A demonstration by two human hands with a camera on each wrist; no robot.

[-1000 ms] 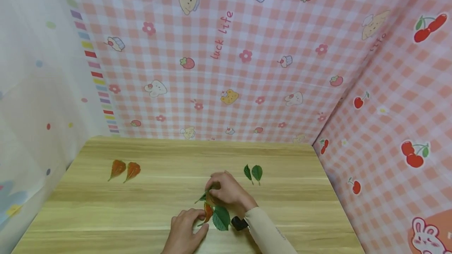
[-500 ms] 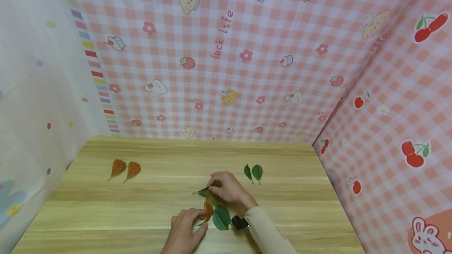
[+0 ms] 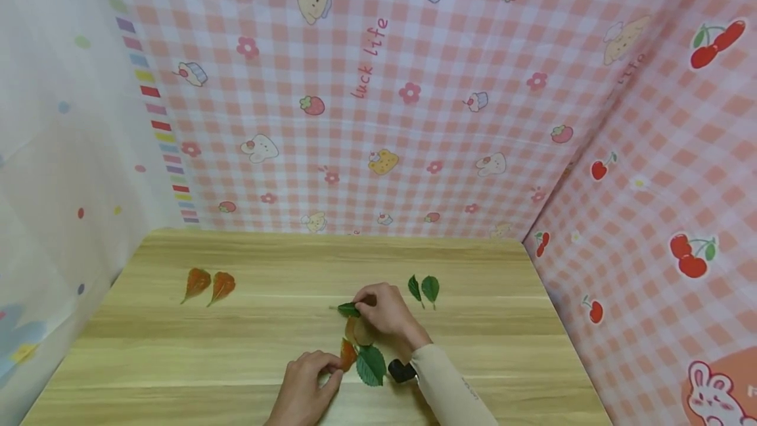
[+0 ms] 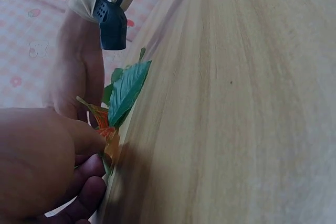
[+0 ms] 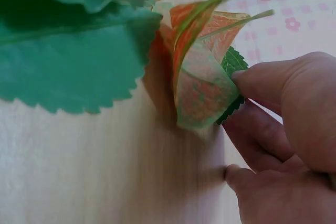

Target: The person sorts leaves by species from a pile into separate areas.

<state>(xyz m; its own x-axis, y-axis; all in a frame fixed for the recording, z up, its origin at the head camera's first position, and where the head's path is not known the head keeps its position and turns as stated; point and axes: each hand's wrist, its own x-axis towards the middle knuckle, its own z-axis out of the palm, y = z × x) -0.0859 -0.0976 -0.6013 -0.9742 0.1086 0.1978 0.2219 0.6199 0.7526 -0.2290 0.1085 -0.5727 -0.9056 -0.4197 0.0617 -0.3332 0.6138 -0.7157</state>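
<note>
My right hand [image 3: 386, 313] pinches a small green leaf [image 3: 347, 309] between thumb and fingers, its stem pointing left. Right below it lie curled orange-brown leaves [image 3: 357, 332], which appear close up in the right wrist view as mottled red and green leaves [image 5: 207, 90]. My left hand [image 3: 309, 383] holds an orange leaf [image 3: 347, 354] at its left edge between index finger and thumb; the left wrist view shows this leaf [image 4: 111, 144] at the fingertips. A larger toothed green leaf [image 3: 370, 367] lies against the orange one, on its right.
Two orange leaves [image 3: 198, 284] lie side by side at the table's back left, and two green leaves [image 3: 430, 289] at the back right. The wooden table [image 3: 177, 360] meets a pink checked cloth wall [image 3: 355, 183] behind. A black wrist camera [image 3: 402, 371] hangs below my right sleeve.
My right hand has shifted slightly away from me with the small green leaf, which has swung to lie nearly level above the orange-brown leaves. My left hand has barely moved.
</note>
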